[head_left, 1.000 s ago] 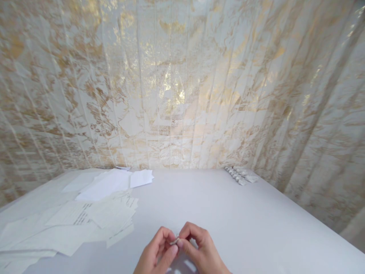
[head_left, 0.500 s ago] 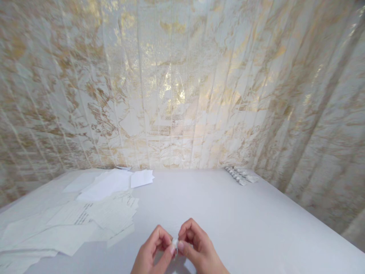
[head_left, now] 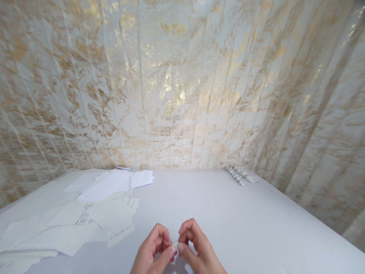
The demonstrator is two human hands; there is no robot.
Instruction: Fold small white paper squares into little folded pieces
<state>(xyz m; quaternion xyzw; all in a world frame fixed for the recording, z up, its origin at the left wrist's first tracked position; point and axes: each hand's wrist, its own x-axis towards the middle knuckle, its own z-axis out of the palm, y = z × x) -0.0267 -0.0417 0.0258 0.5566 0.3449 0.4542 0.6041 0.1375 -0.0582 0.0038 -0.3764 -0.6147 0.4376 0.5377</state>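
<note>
Low in the middle of the view, my left hand [head_left: 156, 246] and my right hand [head_left: 197, 247] face each other above the white table. Both pinch a small white folded piece that looks like paper [head_left: 175, 246] between thumbs and fingertips. The fingers curl round it, so most of it is hidden. Below the hands, partly covered by them, a white sheet edge [head_left: 188, 268] shows on the table.
Printed paper sheets [head_left: 71, 232] overlap on the left of the white table [head_left: 242, 224]. Blank white paper [head_left: 105, 184] and a small stack of paper slips [head_left: 142, 179] lie behind them. Small whitish folded pieces [head_left: 239, 176] sit in rows at the back right. A patterned curtain [head_left: 176, 83] hangs behind.
My thumbs and fingers have shifted slightly around the small white piece, and less of it shows now. The papers and the rows at the back have stayed put.
</note>
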